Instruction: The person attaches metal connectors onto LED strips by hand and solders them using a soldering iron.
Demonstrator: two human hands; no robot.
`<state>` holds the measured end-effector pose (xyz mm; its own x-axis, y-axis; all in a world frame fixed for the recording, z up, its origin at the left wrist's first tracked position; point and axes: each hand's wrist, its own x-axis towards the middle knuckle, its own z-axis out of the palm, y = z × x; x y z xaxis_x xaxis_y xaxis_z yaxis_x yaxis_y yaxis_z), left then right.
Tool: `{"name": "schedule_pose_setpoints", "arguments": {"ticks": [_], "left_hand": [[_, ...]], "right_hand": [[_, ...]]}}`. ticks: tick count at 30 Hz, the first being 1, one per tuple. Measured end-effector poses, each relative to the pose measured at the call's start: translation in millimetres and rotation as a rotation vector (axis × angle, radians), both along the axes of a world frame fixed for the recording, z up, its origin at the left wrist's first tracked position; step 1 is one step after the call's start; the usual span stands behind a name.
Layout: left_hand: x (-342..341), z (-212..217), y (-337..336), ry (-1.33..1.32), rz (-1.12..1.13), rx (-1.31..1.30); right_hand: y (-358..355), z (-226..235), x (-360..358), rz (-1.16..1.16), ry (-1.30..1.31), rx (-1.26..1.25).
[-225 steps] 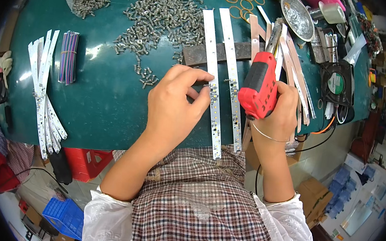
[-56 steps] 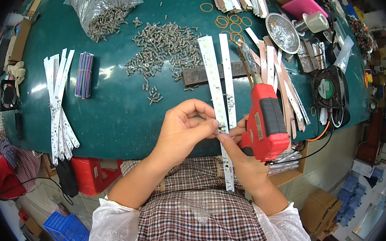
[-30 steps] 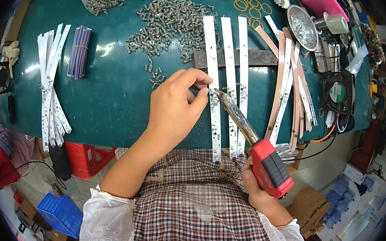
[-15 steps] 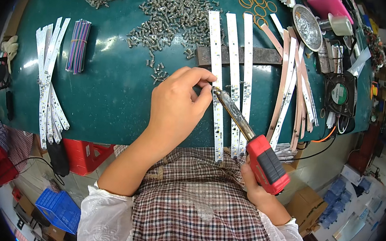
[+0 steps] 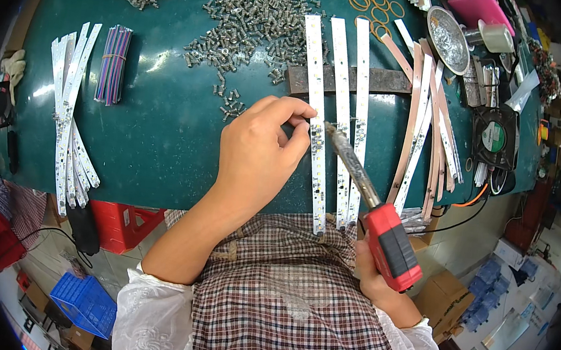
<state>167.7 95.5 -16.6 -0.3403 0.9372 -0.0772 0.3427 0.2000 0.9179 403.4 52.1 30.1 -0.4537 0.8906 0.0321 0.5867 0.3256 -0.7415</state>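
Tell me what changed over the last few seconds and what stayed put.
The right hand drew the red electric screwdriver back off the table toward the body, tilting it so its bit now meets the left white strip at the left hand. A third strip lies beside the first two. Left fingertips stay pinched at that strip; screws and bundles unmoved.

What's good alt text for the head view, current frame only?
A person's left hand pinches at a white LED strip on a green table, while the right hand aims a red electric screwdriver at the same spot. Two more strips lie alongside, with a pile of screws farther back.
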Motion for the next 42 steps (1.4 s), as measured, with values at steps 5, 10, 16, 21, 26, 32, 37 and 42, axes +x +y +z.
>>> {"name": "schedule_pose_setpoints", "arguments": {"ticks": [5,10,16,21,26,32,37,42], "left_hand": [[0.3,0.9,-0.5,-0.008,0.008,0.003],[0.2,-0.2,-0.6,0.004,0.009,-0.007],[0.7,0.2,-0.7,0.016,0.011,-0.003],[0.2,-0.6,-0.9,0.012,0.004,0.005],[0.1,-0.3,-0.9,0.004,0.004,-0.001],[0.9,0.4,0.4,-0.014,-0.004,0.005],[1.7,1.9,-0.8,0.015,0.022,-0.014],[1.9,3.9,-1.6,-0.001,-0.006,-0.014]], "right_hand": [[-6.1,2.2,19.3,-0.213,-0.096,-0.102],[-1.1,7.8,17.9,-0.388,0.071,-0.229],[0.0,1.9,6.1,-0.069,0.002,-0.184],[-2.3,-2.4,4.1,-0.095,0.004,-0.287],[-4.0,-4.1,5.6,-0.105,-0.001,-0.283],[-7.8,-0.8,17.0,-0.300,0.029,-0.230],[35.2,-19.8,13.0,-0.412,-0.036,0.232],[71.8,-37.9,21.5,-0.274,-0.275,0.562]]}}
